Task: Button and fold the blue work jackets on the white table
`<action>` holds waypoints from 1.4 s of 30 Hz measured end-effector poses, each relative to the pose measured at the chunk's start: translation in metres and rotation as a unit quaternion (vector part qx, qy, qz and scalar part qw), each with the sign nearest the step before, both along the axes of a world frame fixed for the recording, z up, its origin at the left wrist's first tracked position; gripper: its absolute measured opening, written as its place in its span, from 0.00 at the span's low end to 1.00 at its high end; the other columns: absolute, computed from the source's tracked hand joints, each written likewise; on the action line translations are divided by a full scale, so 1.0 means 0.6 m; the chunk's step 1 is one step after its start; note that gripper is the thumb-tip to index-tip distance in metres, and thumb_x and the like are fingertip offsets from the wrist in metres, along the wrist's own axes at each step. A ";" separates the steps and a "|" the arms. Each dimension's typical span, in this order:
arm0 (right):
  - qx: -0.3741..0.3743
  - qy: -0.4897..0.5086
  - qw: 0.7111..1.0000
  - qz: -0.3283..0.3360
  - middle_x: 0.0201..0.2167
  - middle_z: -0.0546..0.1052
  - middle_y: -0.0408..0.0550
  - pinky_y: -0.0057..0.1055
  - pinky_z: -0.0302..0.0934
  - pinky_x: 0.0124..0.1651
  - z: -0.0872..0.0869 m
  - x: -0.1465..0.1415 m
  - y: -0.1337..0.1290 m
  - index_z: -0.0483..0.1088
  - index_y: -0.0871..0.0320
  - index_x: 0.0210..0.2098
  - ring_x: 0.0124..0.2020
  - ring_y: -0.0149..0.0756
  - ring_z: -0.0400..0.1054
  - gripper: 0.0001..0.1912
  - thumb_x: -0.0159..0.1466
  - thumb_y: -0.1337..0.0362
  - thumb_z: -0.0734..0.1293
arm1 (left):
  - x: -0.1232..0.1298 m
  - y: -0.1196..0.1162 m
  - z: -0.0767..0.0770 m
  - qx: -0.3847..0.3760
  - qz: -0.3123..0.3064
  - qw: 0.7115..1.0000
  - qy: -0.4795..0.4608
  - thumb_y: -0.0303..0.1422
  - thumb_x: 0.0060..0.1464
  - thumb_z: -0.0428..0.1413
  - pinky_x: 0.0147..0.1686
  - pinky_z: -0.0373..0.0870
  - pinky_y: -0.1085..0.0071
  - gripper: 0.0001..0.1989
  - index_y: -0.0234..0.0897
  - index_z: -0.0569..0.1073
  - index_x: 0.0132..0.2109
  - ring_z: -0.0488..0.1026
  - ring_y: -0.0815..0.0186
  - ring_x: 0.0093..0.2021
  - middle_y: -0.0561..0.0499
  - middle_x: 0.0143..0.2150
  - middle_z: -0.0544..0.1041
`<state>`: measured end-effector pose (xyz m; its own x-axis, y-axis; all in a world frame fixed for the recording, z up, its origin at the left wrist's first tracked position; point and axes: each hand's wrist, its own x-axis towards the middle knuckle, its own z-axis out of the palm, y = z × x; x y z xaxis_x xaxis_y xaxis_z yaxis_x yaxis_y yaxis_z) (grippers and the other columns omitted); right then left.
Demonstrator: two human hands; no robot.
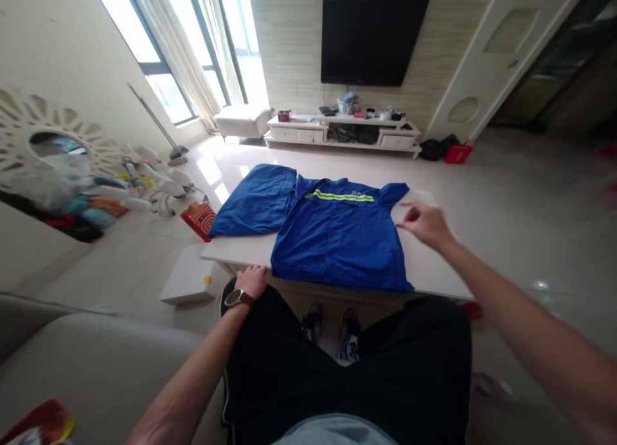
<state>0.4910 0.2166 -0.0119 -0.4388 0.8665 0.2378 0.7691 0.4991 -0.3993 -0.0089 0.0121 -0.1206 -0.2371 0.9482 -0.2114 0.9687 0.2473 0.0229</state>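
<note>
Blue shirt [337, 239]: long axis neck-to-hem — neck end toward television [373, 41]
Right hand [428, 225]: thumb and forefinger apart
Left hand [251, 281]: finger spread — can't tell

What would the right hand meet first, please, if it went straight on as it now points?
Probably the shirt, at its side edge, though the height of the right hand is unclear.

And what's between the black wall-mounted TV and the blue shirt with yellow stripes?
The head view shows a cluttered low white cabinet, then glossy pale floor before the shirt.
</note>
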 end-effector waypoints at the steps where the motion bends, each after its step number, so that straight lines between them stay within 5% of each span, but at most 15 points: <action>1: -0.016 -0.021 1.000 -0.010 0.44 0.80 0.55 0.40 0.71 0.52 -0.016 0.003 -0.010 0.70 0.62 0.60 0.43 0.39 0.76 0.21 0.70 0.61 0.69 | -0.002 0.001 -0.002 0.002 -0.007 1.000 -0.003 0.29 0.61 0.50 0.55 0.66 0.47 0.17 0.39 0.75 0.54 0.72 0.48 0.56 0.39 0.57 0.77; 4: -0.081 -0.086 0.993 -0.022 0.37 0.83 0.52 0.36 0.71 0.51 -0.109 -0.002 -0.059 0.74 0.62 0.57 0.40 0.39 0.78 0.20 0.66 0.73 0.67 | -0.005 0.011 -0.015 0.023 -0.037 0.999 -0.015 0.29 0.60 0.51 0.57 0.68 0.49 0.25 0.43 0.70 0.64 0.70 0.49 0.61 0.40 0.63 0.73; 8: -0.119 -0.148 0.982 -0.016 0.63 0.74 0.55 0.42 0.64 0.64 -0.231 -0.008 -0.127 0.73 0.58 0.61 0.63 0.46 0.69 0.27 0.62 0.73 0.66 | 0.010 0.039 -0.045 0.055 -0.103 0.991 -0.059 0.25 0.56 0.52 0.67 0.63 0.55 0.37 0.44 0.60 0.73 0.53 0.53 0.76 0.46 0.77 0.56; 11: -0.128 -0.196 0.972 -0.022 0.71 0.64 0.52 0.48 0.62 0.64 -0.273 -0.005 -0.163 0.67 0.52 0.67 0.68 0.54 0.61 0.38 0.57 0.73 0.69 | 0.036 0.059 -0.072 -0.016 -0.117 0.989 -0.090 0.24 0.53 0.55 0.72 0.55 0.60 0.43 0.39 0.56 0.75 0.46 0.55 0.78 0.45 0.79 0.50; 15: -0.095 -0.264 0.959 -0.035 0.68 0.67 0.58 0.44 0.63 0.58 -0.300 -0.005 -0.210 0.64 0.54 0.69 0.63 0.53 0.64 0.39 0.59 0.76 0.63 | 0.074 0.055 -0.100 -0.099 -0.077 0.989 -0.080 0.27 0.51 0.58 0.71 0.57 0.54 0.42 0.34 0.60 0.73 0.50 0.47 0.77 0.36 0.78 0.52; 20: -0.125 -0.271 0.955 0.008 0.45 0.79 0.54 0.36 0.64 0.51 -0.312 -0.006 -0.248 0.78 0.54 0.49 0.46 0.45 0.74 0.16 0.62 0.68 0.67 | 0.108 0.030 -0.096 -0.166 -0.095 0.976 -0.100 0.31 0.49 0.62 0.51 0.76 0.57 0.17 0.38 0.82 0.47 0.80 0.47 0.51 0.39 0.50 0.82; 23: -0.101 -0.248 0.963 -0.004 0.54 0.77 0.56 0.40 0.62 0.58 -0.298 -0.005 -0.224 0.75 0.54 0.54 0.57 0.47 0.70 0.18 0.69 0.61 0.61 | 0.127 0.058 -0.068 -0.103 -0.115 0.982 -0.109 0.34 0.58 0.55 0.55 0.73 0.58 0.18 0.42 0.80 0.53 0.78 0.52 0.55 0.42 0.55 0.80; 26: -0.132 -0.229 0.962 -0.062 0.74 0.57 0.56 0.48 0.57 0.66 -0.284 -0.004 -0.185 0.61 0.54 0.70 0.73 0.49 0.51 0.31 0.68 0.60 0.61 | 0.145 0.110 -0.049 0.008 -0.134 0.985 -0.106 0.33 0.61 0.50 0.66 0.64 0.54 0.27 0.44 0.69 0.67 0.62 0.52 0.71 0.43 0.71 0.67; 30: -0.199 -0.235 0.949 -0.072 0.77 0.49 0.55 0.53 0.57 0.67 -0.286 -0.003 -0.173 0.54 0.54 0.74 0.77 0.53 0.45 0.40 0.65 0.61 0.65 | 0.155 0.132 -0.075 -0.043 -0.071 0.993 -0.088 0.33 0.61 0.52 0.70 0.54 0.41 0.37 0.46 0.55 0.76 0.42 0.43 0.79 0.45 0.80 0.46; 34: -0.191 -0.227 0.953 -0.066 0.71 0.63 0.60 0.47 0.59 0.66 -0.285 0.000 -0.196 0.63 0.58 0.70 0.70 0.54 0.60 0.34 0.64 0.60 0.66 | 0.151 0.091 -0.113 -0.072 -0.081 0.993 -0.054 0.33 0.57 0.56 0.67 0.57 0.39 0.42 0.46 0.54 0.76 0.44 0.40 0.78 0.42 0.80 0.47; 37: -0.192 -0.219 0.954 -0.074 0.55 0.79 0.58 0.44 0.64 0.59 -0.269 0.005 -0.193 0.72 0.54 0.61 0.57 0.52 0.73 0.26 0.64 0.58 0.66 | 0.148 0.080 -0.100 -0.081 -0.098 0.989 -0.074 0.35 0.56 0.58 0.60 0.67 0.45 0.36 0.43 0.63 0.71 0.61 0.41 0.71 0.36 0.74 0.59; 39: -0.181 -0.210 0.957 -0.086 0.55 0.79 0.56 0.44 0.63 0.60 -0.258 0.007 -0.177 0.72 0.52 0.61 0.58 0.50 0.72 0.24 0.66 0.57 0.64 | 0.148 0.095 -0.079 -0.054 -0.101 0.989 -0.092 0.35 0.59 0.54 0.58 0.69 0.51 0.28 0.41 0.68 0.66 0.67 0.46 0.65 0.36 0.69 0.66; 42: -0.170 -0.203 0.958 -0.106 0.70 0.66 0.56 0.45 0.58 0.66 -0.256 0.007 -0.152 0.64 0.54 0.68 0.71 0.48 0.58 0.29 0.68 0.60 0.60 | 0.150 0.128 -0.063 0.019 -0.085 0.991 -0.101 0.34 0.62 0.49 0.63 0.65 0.51 0.28 0.43 0.65 0.69 0.60 0.49 0.71 0.39 0.71 0.63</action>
